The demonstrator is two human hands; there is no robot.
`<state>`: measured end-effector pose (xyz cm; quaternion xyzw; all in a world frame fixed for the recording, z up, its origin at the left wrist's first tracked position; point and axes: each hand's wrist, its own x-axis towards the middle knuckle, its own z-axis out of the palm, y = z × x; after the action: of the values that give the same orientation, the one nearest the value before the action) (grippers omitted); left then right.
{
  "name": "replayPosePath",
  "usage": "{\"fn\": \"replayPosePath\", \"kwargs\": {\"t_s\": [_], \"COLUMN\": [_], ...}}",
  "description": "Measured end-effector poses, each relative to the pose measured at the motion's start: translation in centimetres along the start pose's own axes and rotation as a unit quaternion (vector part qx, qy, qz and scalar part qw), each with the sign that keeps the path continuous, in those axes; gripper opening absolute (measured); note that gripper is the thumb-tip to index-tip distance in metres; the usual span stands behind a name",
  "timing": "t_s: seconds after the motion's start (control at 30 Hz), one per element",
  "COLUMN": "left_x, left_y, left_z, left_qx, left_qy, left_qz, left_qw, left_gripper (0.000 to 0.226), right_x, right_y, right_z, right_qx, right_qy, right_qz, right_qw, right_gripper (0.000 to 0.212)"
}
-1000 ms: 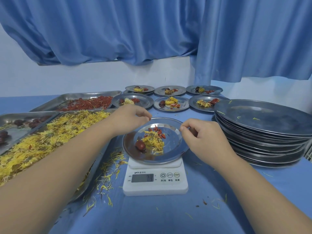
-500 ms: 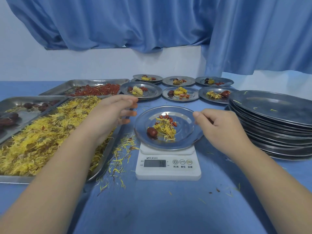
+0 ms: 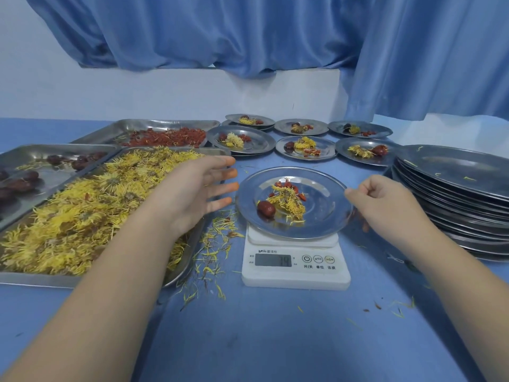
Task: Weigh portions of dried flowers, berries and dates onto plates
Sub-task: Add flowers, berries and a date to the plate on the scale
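Probably done weighing: pinching plate [image 3: 325,208] rim with right hand [image 3: 385,205], left hand [image 3: 192,194] spread-fingered beside; next, lifting it level off scale [image 3: 296,274].

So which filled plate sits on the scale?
The nearest plate, its rim gripped by the right hand; the other filled plates lie on the table behind.

— What sort of place is this?
— A small food-portioning workroom. A blue-covered surface [image 3: 275,340] carries steel trays [image 3: 165,123] of bulk dried flowers [image 3: 82,210], a digital scale [image 3: 296,267] and stacked steel plates [image 3: 454,205].
— Home or business?
— Can't tell; only blue curtains [image 3: 248,37] and a white wall [image 3: 137,92] show.
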<state>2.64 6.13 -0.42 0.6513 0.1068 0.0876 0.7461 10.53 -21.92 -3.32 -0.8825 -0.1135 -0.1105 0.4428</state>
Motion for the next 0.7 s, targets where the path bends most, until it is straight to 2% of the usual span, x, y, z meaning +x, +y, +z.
{"fn": "replayPosePath", "kwargs": {"t_s": [0.27, 0.43, 0.7], "left_x": [0.1, 0.2, -0.1], "left_y": [-0.1, -0.2, 1.6], "left_z": [-0.5, -0.5, -0.3], "left_qx": [-0.019, -0.050, -0.129], "left_qy": [-0.066, -0.081, -0.070], "left_qz": [-0.016, -0.003, 0.047], "left_qw": [0.998, 0.995, 0.988], "left_gripper": [0.021, 0.022, 0.022], "right_x": [0.1, 0.1, 0.1], "right_y": [-0.3, -0.3, -1.2], "right_z": [-0.3, -0.7, -0.1], "right_qx": [0.127, 0.262, 0.409], "right_qy": [-0.084, -0.135, -0.099], "right_qz": [0.073, 0.130, 0.142], "right_qw": [0.986, 0.947, 0.896], "right_gripper": [0.010, 0.018, 0.019]}}
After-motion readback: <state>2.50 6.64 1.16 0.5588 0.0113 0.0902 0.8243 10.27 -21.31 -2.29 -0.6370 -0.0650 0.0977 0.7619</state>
